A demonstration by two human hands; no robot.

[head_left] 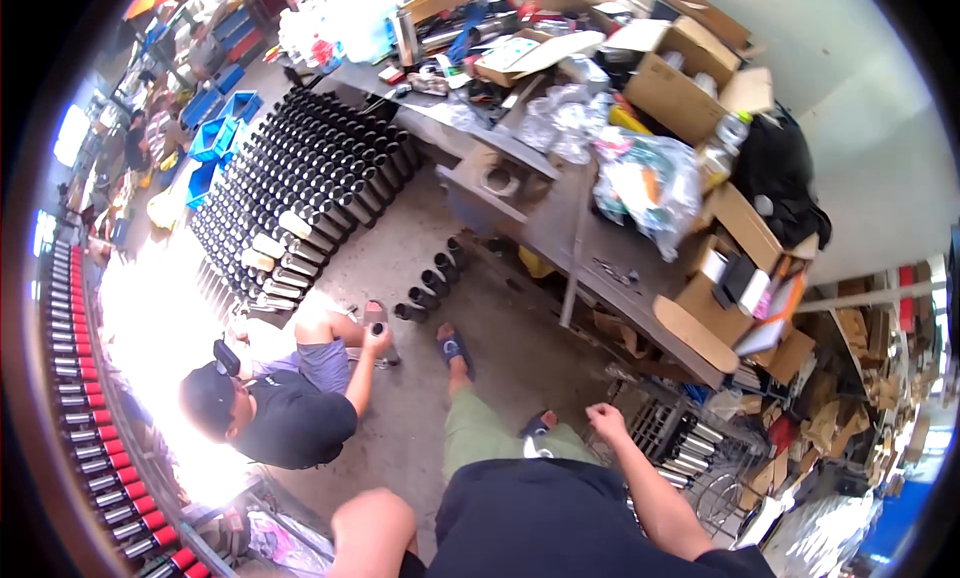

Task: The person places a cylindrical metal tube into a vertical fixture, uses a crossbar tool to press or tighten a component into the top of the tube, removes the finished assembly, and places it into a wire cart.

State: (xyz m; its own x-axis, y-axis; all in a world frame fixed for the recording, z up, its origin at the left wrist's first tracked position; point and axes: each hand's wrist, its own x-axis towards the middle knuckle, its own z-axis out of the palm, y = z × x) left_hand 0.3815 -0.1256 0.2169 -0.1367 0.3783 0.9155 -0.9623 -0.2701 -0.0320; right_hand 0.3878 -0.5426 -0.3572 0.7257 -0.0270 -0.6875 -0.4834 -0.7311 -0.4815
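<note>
My right hand [605, 421] is raised beside my right thigh, its fingers curled and no object showing in it. On the left, my bent arm [375, 528] comes in at the lower edge, but the hand itself is out of sight. A co-worker [300, 413] in a black cap and shirt squats to my left, holding a dark tube [377, 329] upright. Beyond my feet, several short black tubes [430, 283] stand in a line on the floor. Closest to my right hand is a rack of shiny metal rods [695, 446].
A large block of black tubes [310, 168] covers the floor ahead left. The metal workbench [560, 213] carries plastic bags, cardboard boxes [675, 93] and tools. Red-ended rods [95, 418] line the far left. Blue crates [212, 138] stand behind the tubes.
</note>
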